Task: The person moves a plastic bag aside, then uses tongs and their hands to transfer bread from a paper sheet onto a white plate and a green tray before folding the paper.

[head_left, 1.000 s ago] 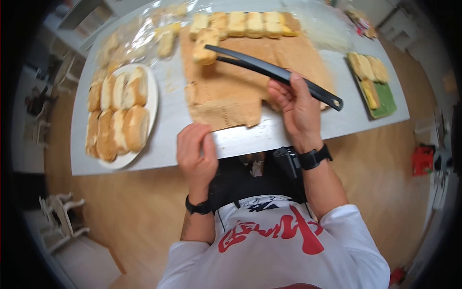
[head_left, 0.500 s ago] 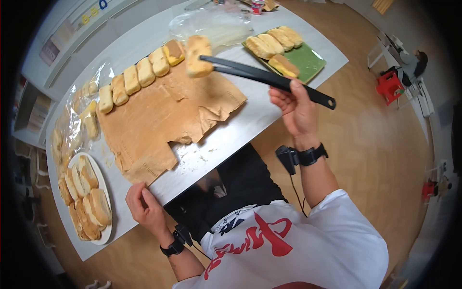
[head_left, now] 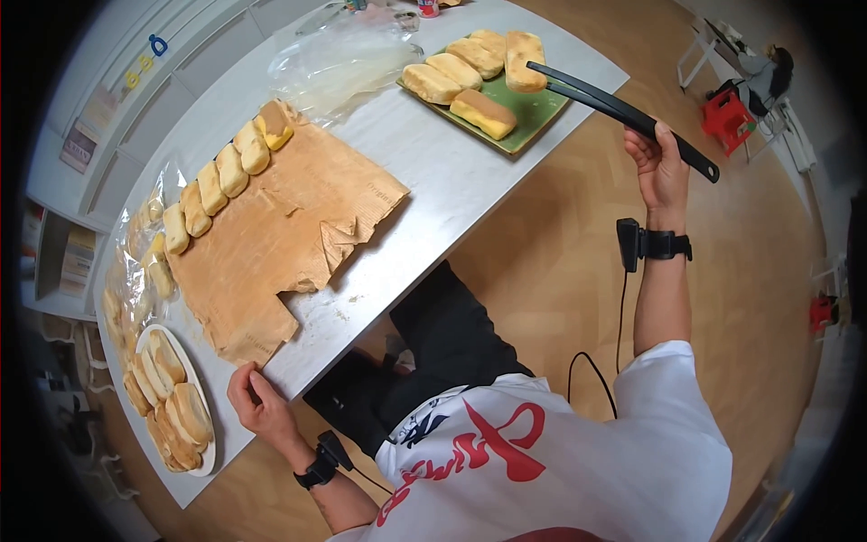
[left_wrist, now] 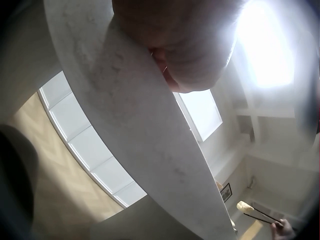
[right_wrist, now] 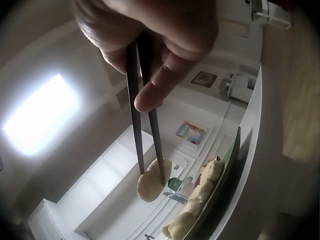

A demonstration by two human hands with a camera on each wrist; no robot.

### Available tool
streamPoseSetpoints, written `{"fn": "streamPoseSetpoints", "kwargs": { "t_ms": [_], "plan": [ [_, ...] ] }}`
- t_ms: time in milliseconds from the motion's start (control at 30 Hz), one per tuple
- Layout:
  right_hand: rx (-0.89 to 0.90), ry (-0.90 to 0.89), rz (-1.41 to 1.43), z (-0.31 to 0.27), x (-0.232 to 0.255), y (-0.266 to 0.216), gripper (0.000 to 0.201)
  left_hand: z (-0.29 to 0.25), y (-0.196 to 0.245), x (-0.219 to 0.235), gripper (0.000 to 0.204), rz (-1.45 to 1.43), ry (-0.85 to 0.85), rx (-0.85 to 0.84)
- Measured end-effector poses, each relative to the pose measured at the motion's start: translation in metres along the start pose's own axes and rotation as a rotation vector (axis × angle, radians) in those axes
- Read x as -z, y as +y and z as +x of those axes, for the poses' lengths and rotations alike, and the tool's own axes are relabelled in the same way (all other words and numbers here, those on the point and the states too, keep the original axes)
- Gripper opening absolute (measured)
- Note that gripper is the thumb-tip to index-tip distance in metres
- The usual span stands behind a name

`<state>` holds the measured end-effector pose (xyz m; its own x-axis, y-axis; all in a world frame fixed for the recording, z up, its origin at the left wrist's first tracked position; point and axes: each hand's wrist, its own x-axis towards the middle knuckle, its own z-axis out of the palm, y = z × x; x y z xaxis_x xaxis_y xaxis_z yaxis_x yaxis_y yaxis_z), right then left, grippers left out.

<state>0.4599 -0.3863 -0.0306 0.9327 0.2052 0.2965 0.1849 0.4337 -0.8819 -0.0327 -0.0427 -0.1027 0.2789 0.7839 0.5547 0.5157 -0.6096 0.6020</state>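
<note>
My right hand (head_left: 664, 172) grips black tongs (head_left: 623, 113), whose tips pinch a pale, lightly browned bread roll (head_left: 525, 61). In the right wrist view, the roll (right_wrist: 151, 186) hangs between both tong arms, held off the plate. It overlaps the far right part of a green plate (head_left: 542, 117) in the head view. Several rolls lie on that plate, including one with a brown top and yellow side (head_left: 484, 113). My left hand (head_left: 262, 408) rests at the table's front edge, fingers loosely curled beside the corner of a torn brown paper sheet (head_left: 262, 244).
A row of several rolls (head_left: 211, 188) lines the paper's far edge. At the left, a white oval plate (head_left: 207, 438) carries more rolls, with a plastic bag of bread (head_left: 135, 239) behind it. Clear plastic (head_left: 343, 59) lies between paper and green plate. Crumbs dot the table's front.
My right hand has carried the tonged roll rightward from the paper to over the green plate. The head view has turned right. My left hand has stayed by the paper's near corner.
</note>
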Motion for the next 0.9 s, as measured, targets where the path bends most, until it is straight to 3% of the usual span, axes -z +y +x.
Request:
{"fn": "streamPoseSetpoints", "kwargs": {
  "t_ms": [500, 900],
  "plan": [
    [-0.07, -0.093, -0.176, 0.039, 0.043, 0.008, 0.03, 0.0, -0.004, -0.002, 0.013, 0.014, -0.008, 0.047],
    [-0.163, -0.243, -0.267, 0.057, 0.033, 0.0, 0.031, -0.001, -0.009, -0.002, 0.014, 0.007, -0.012, 0.046]
  ]
}}
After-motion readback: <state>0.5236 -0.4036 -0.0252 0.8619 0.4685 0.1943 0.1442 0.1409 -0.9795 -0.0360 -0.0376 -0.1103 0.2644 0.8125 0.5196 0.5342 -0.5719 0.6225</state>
